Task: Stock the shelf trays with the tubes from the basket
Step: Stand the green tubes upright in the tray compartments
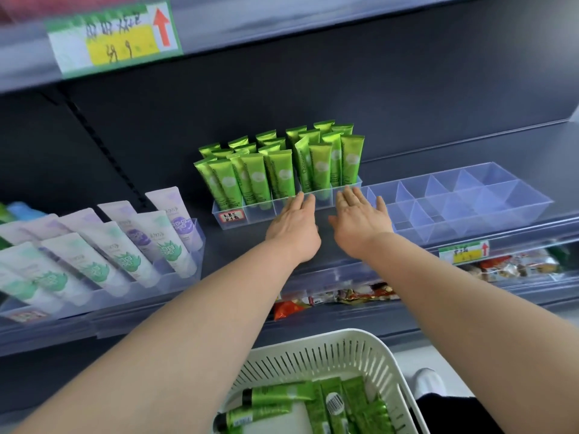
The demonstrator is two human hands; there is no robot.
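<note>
Head view: both hands, left (293,228) and right (360,225), are spread flat and hold nothing, fingertips laid on the front wall of the clear plastic tray (247,216) at mid-shelf. Upright green tubes (279,170), long axes vertical, lean leftward and could be toppled by a shove. More lie flat in the white slotted basket (360,352) below.

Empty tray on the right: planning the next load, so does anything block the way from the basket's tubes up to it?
Nothing visible does. The empty tray lies open-topped; both arms cross above the basket.
</note>
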